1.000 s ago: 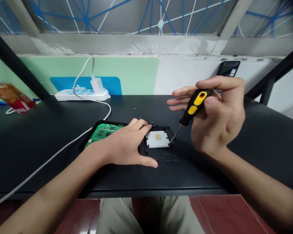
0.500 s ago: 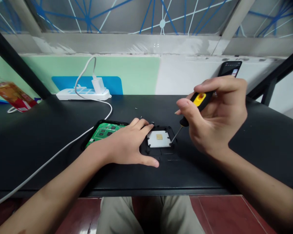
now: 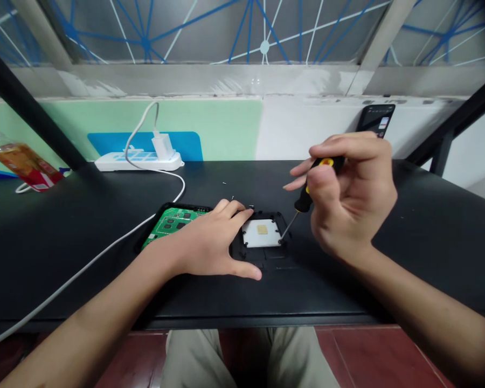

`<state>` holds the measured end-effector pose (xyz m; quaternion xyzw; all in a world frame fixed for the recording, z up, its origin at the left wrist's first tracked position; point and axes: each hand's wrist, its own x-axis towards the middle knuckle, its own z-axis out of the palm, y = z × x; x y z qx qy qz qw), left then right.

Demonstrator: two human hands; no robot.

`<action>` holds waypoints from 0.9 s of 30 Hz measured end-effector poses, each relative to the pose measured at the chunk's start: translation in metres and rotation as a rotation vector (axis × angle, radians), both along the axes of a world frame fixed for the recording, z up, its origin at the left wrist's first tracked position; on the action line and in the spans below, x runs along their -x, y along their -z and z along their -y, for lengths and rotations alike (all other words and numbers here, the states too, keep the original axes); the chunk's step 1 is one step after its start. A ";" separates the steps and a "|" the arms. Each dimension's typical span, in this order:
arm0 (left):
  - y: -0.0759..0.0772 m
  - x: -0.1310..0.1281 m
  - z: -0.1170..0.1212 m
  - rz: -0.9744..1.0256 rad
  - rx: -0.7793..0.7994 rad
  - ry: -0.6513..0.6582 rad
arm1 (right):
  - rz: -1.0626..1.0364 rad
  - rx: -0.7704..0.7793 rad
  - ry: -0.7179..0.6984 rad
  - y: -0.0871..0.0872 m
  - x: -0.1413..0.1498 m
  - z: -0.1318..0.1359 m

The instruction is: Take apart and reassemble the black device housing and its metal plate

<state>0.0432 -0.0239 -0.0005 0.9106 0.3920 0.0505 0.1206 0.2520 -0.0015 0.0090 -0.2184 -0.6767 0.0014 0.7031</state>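
Note:
A black-and-yellow screwdriver is gripped in my right hand. Its tip meets the lower right corner of a white metal plate, which bears a small tan pad in its middle. The plate sits inside a black plastic cover lying on the table. My left hand rests with fingers spread over the cover's left side, thumb stretched out along its near part. Partly under that hand and wrist is a green circuit board in a black casing.
Tiny screws lie behind my left hand. A white power strip with a plugged-in charger stands at the back, its white cable crossing the table's left. A drink bottle leans at far left; a phone stands back right.
My right thumb and fingers have shifted on the screwdriver handle, which stands a little steeper. The tip stays at the same plate corner. My left hand holds its place.

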 end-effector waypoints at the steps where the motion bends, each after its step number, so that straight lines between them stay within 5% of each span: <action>1: 0.000 0.000 0.000 -0.004 -0.001 -0.001 | 0.013 -0.029 0.029 -0.001 0.000 0.000; 4: 0.000 0.001 0.001 -0.009 -0.001 -0.004 | -0.007 -0.009 0.030 -0.002 0.000 0.000; 9: 0.000 0.001 0.000 0.000 -0.005 0.007 | -0.091 0.098 -0.172 0.000 0.003 0.003; 18: 0.000 0.002 0.000 0.027 0.013 -0.001 | -0.009 0.012 0.087 -0.004 0.002 0.003; 24: -0.001 0.001 0.001 0.012 0.021 -0.002 | -0.129 0.052 -0.186 -0.001 0.001 -0.002; 27: -0.002 0.001 0.001 0.007 0.015 -0.005 | -0.113 0.074 -0.164 0.001 0.001 -0.003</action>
